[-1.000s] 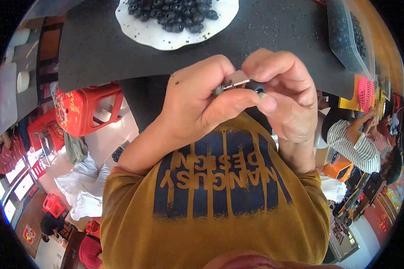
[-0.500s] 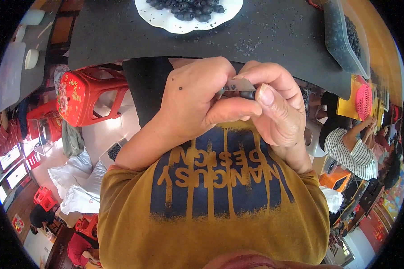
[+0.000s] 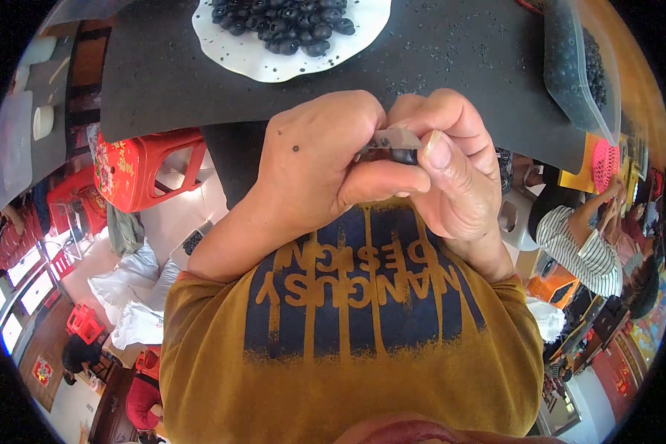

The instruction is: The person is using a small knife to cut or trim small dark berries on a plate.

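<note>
Beside a speckled table [image 3: 163,89] and red stool [image 3: 126,177], left hand [image 3: 318,159] clasps blade [image 3: 398,138], right hand [image 3: 459,166] pinches dark piece [image 3: 403,156].

Dark piece [image 3: 405,156] partly behind right thumb [image 3: 442,159]

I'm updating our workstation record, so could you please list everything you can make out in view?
Plate: one, white, top centre
Round pieces: many, black, on plate
Tabletop: one, dark grey, under plate
Container: one, clear, upper right
Basket: one, pink, right
Stools: several, red, left
Sacks: several, white, lower left
Other people: several, varied clothing, both sides
Flat blade: one, grey, centre
Dark piece: one, black, below blade
Shirt: one, mustard, lower centre
Left hand: one, bare, gripping blade
Right hand: one, bare, holding dark piece
</note>
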The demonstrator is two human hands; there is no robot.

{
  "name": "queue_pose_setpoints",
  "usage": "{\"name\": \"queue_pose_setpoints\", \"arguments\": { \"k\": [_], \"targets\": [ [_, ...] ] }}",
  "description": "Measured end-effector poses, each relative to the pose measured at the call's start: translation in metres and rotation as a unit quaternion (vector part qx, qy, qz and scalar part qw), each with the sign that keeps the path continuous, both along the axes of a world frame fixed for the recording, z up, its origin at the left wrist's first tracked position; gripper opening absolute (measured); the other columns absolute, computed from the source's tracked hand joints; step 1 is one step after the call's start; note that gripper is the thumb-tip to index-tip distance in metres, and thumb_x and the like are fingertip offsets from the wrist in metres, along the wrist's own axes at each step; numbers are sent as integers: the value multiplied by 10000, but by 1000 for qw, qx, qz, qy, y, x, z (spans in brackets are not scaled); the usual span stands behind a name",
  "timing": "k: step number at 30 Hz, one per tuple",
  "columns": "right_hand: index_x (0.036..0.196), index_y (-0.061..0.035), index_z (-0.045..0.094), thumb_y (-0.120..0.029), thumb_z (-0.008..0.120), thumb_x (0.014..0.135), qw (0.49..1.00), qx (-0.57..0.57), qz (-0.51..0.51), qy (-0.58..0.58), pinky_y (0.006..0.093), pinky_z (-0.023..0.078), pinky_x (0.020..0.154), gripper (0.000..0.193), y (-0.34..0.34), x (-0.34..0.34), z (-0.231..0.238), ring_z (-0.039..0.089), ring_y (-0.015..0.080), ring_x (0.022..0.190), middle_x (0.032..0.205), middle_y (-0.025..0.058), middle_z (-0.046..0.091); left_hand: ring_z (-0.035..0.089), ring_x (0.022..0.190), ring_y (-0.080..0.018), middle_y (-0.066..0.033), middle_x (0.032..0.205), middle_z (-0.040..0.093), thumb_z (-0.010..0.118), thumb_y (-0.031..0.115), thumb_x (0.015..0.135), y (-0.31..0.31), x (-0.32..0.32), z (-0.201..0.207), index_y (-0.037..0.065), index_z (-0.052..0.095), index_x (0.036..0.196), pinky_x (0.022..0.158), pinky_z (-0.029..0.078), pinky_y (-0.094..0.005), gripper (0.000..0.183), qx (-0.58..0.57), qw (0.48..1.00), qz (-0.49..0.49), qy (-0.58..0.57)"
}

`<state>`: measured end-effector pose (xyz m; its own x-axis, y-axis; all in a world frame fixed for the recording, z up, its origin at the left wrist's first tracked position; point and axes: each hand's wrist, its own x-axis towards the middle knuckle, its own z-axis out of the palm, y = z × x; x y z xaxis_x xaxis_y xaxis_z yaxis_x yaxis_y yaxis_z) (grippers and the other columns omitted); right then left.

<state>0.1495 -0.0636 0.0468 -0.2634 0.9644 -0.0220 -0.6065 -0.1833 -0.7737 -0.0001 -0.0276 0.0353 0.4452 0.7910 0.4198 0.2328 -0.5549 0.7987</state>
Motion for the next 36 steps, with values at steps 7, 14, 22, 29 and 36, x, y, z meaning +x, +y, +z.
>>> {"name": "queue_pose_setpoints", "arguments": {
  "k": [7, 14, 22, 29, 36],
  "targets": [
    [908, -25, 535, -163, 525, 875, 1000, -16, -20, -7, 187, 400, 602, 141, 18, 5, -3, 470, 49, 659, 801, 8, 541, 469, 488, -257, -66, 555, 421, 616, 527, 653, 19, 8, -2, 70, 419, 641, 440, 368, -315, 498, -2, 1000, 12, 16],
    [878, -28, 530, -166, 530, 871, 998, -62, -32, 11, 185, 394, 573, 137, 30, 9, -5, 468, 48, 639, 797, 9, 541, 488, 487, -253, -66, 561, 446, 618, 507, 664, 30, 14, -2, 74, 434, 660, 436, 384, -316, 471, 30, 998, 18, 57],
    [877, -23, 527, -171, 536, 867, 996, -87, -24, 26, 175, 388, 555, 149, 35, 10, -8, 483, 49, 601, 779, 13, 546, 498, 476, -239, -58, 554, 462, 638, 477, 662, 36, 14, 1, 75, 440, 655, 428, 396, -311, 448, 59, 994, 19, 93],
    [884, -18, 534, -152, 529, 866, 998, -51, -36, -25, 178, 394, 550, 135, 36, 13, -5, 478, 55, 602, 776, 17, 546, 493, 472, -247, -67, 546, 456, 649, 470, 656, 37, 14, 3, 68, 440, 636, 428, 387, -317, 454, 28, 997, 0, 79],
    [879, -2, 556, -108, 538, 845, 755, 173, -456, -438, 222, 406, 629, 112, 64, 96, 23, 483, 114, 652, 830, 98, 565, 486, 507, -275, -102, 565, 468, 611, 450, 731, 46, 9, 1, 31, 454, 671, 472, 390, -326, 451, -166, 977, -67, 119]
  ]
}}
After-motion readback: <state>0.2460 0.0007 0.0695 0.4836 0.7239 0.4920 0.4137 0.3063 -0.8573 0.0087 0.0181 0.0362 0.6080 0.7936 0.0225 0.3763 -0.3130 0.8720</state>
